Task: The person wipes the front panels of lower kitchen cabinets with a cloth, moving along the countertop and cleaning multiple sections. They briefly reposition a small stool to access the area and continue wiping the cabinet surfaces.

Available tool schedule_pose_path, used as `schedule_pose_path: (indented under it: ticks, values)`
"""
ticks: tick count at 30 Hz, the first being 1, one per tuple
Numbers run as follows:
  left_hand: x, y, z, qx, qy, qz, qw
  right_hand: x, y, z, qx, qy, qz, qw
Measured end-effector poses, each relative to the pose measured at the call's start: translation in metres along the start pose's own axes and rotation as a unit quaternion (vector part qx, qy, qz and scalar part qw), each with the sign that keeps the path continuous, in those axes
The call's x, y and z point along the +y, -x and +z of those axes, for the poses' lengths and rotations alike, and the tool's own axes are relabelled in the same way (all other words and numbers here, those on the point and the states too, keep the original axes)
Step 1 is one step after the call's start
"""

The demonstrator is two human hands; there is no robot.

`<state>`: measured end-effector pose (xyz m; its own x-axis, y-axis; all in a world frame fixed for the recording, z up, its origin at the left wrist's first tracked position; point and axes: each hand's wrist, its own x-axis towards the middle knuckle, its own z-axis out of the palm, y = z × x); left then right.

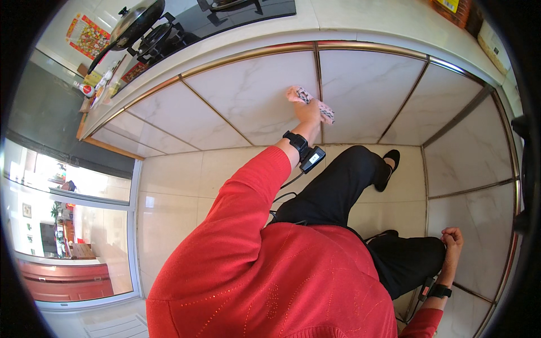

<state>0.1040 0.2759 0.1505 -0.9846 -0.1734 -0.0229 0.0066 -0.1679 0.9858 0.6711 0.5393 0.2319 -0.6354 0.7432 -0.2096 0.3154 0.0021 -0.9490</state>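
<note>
My left hand (308, 112) grips a folded pink patterned cloth (327, 113), which sticks out on both sides of the fist. Hand and cloth are at a white marbled cabinet door (262, 88), beside the dark metal strip (318, 72) between two doors. My right hand (453, 237) is loosely curled by my bent right knee, with nothing visible in it. Near it stands the marbled side cabinet panel (467, 158). Each wrist wears a black strap with a small device and cable.
Above the doors runs a pale countertop (359, 19) with a gas hob (186, 25) and a lidded black pan (135, 25). A spray bottle (86, 89) stands at the counter's left end. Tiled floor (169, 177) leads to a glass sliding door (134, 236). My black shoe (389, 169) is near the cabinet base.
</note>
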Motion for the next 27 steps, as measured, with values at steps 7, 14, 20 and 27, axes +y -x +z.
schedule_pose_path:
  ticks: [7, 14, 20, 27]
  values:
    - [0.038, 0.023, 0.018, -0.147, 0.124, -0.098, 0.976, 0.000, 0.000, 0.002, -0.007, 0.018, 0.009, 1.000]
    - [0.111, 0.056, 0.026, -0.236, 0.179, -0.046, 0.954, -0.003, 0.000, 0.008, 0.009, 0.035, 0.009, 0.999]
    - [0.144, 0.042, 0.011, -0.245, 0.051, 0.127, 0.960, 0.001, -0.005, 0.003, 0.003, 0.061, 0.005, 0.998]
    - [0.125, -0.006, -0.051, -0.177, -0.090, 0.236, 0.951, -0.008, -0.001, 0.008, 0.011, 0.054, 0.028, 0.998]
